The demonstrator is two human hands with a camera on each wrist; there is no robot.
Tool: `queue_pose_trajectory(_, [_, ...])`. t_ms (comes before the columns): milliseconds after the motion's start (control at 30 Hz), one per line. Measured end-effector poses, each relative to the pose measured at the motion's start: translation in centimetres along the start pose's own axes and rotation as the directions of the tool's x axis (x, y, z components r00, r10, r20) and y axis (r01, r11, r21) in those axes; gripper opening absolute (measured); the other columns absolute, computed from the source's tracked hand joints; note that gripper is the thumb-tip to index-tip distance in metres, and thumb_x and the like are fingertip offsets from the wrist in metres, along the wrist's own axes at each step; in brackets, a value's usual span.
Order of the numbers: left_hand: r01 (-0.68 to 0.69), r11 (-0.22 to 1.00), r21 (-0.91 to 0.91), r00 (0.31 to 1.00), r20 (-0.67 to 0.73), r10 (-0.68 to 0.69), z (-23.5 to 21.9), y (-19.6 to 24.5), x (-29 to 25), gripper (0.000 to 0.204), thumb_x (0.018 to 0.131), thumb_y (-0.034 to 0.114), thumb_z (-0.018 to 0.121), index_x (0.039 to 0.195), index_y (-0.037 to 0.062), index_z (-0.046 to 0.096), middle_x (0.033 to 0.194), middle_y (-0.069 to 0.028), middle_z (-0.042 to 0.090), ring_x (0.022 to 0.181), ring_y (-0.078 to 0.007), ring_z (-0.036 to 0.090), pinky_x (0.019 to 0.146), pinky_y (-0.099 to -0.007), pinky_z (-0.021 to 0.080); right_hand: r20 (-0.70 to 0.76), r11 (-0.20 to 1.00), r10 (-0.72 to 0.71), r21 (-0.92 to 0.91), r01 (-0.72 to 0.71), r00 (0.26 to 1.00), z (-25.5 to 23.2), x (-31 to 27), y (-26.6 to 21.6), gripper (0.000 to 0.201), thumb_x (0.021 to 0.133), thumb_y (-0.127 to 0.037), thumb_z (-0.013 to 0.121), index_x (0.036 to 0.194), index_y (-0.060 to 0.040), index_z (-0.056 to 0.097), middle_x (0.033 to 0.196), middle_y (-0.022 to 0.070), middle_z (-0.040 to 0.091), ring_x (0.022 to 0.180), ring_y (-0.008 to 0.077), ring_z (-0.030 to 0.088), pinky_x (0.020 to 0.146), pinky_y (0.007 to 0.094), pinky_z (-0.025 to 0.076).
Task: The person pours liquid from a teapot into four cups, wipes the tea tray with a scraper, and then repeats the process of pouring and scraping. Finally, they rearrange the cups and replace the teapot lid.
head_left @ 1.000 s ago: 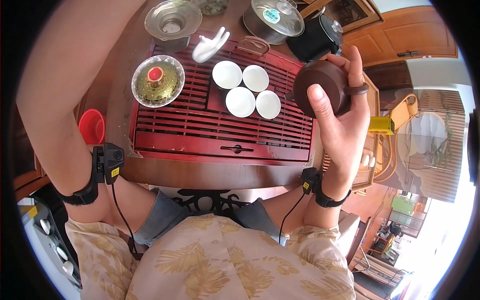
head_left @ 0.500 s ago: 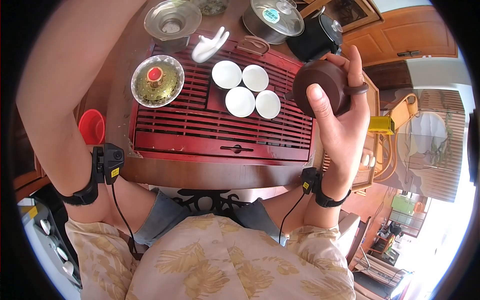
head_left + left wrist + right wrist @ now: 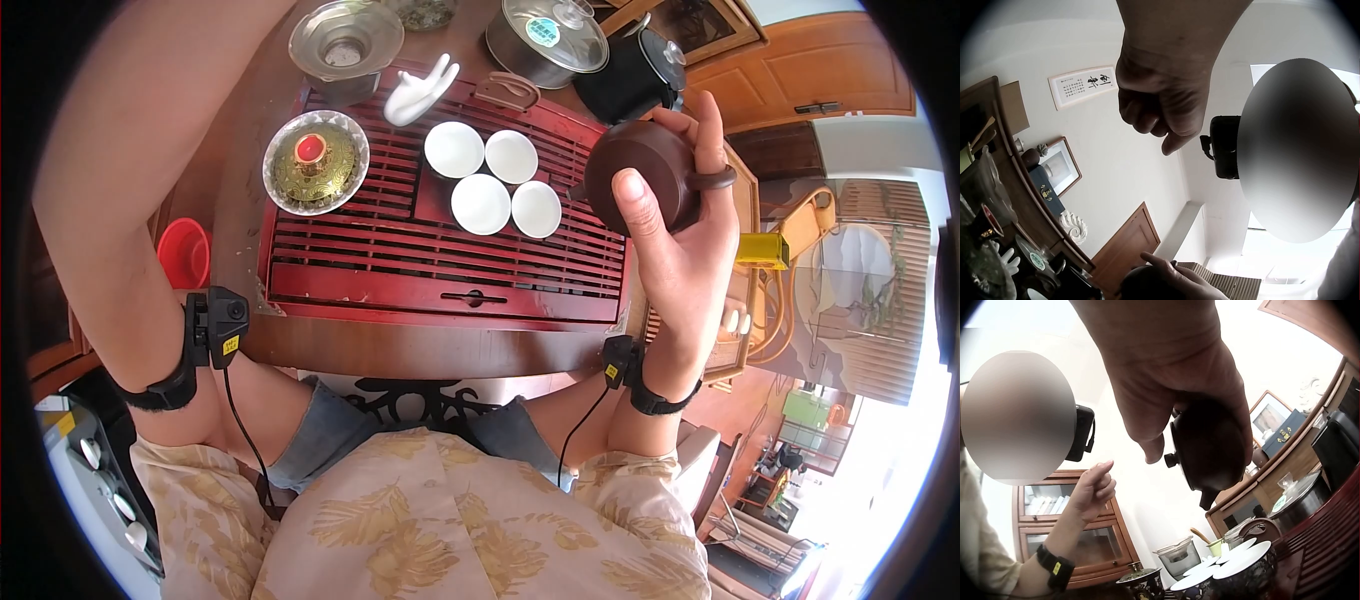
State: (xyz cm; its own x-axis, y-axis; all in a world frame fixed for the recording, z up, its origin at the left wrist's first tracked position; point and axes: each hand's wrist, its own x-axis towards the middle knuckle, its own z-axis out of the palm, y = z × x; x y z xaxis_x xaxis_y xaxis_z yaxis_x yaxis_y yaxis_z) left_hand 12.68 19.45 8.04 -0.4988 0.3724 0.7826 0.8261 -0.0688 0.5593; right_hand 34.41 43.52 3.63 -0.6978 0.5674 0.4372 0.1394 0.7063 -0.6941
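Note:
A dark brown teapot [image 3: 640,165] is held up by my right hand [image 3: 690,260] over the right end of the slatted red tea tray [image 3: 400,285]. My thumb lies across the pot, and its loop handle sits by my fingers. In the right wrist view the teapot [image 3: 1210,447] is tipped on its side, lid knob to the left, spout pointing down. Several white-lined cups [image 3: 481,204] stand together mid-tray. My left hand [image 3: 1163,103] is raised near head height with fingers curled and nothing visible in it; the head view shows only its arm.
On the tray's left sits a gold-lidded bowl [image 3: 310,175]. A white hand-shaped ornament [image 3: 420,92] and a brown arched piece [image 3: 508,92] stand at its back edge. Behind are a strainer vessel [image 3: 345,45], a steel pot [image 3: 550,45] and a black kettle [image 3: 630,80].

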Motion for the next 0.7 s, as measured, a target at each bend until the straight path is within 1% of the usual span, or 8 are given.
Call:
queue_pose_trajectory(467, [-0.004,0.999,0.037,1.000,0.011,0.003,-0.62,-0.59,-0.28,0.032,0.107,0.013,0.077,0.089,0.0125,0.051,0.069,0.0034,0.042,0.062,-0.0035,0.040,0.059,-0.0228,0.031,0.001,1.000,-0.006,0.017,0.006,1.000,0.07,-0.02,0.12,0.108,0.087,-0.042,0.098,0.169,0.0023,0.043,0.142,0.0148,0.068,0.124,0.0245,0.066,0.108,0.0389,0.054])
queue_pose_trajectory(533, [-0.004,0.999,0.042,1.000,0.012,0.003,0.05,-0.15,0.06,0.032,0.107,0.013,0.077,0.090,0.0124,0.051,0.069,0.0034,0.042,0.062,-0.0035,0.040,0.060,-0.0227,0.031,0.003,1.000,-0.007,0.016,0.007,1.000,0.07,-0.01,0.10,0.108,0.087,-0.042,0.098,0.169,0.0023,0.043,0.142,0.0149,0.068,0.125,0.0244,0.066,0.108,0.0388,0.054])
queue_pose_trajectory(700, [-0.005,0.998,0.056,1.000,0.016,0.004,0.07,-0.12,0.03,0.030,0.108,0.013,0.077,0.091,0.0122,0.052,0.069,0.0034,0.042,0.063,-0.0036,0.040,0.060,-0.0227,0.031,0.007,1.000,-0.010,0.009,0.010,1.000,0.01,0.04,0.12,0.108,0.087,-0.041,0.098,0.169,0.0022,0.043,0.142,0.0148,0.068,0.125,0.0242,0.066,0.108,0.0386,0.054])
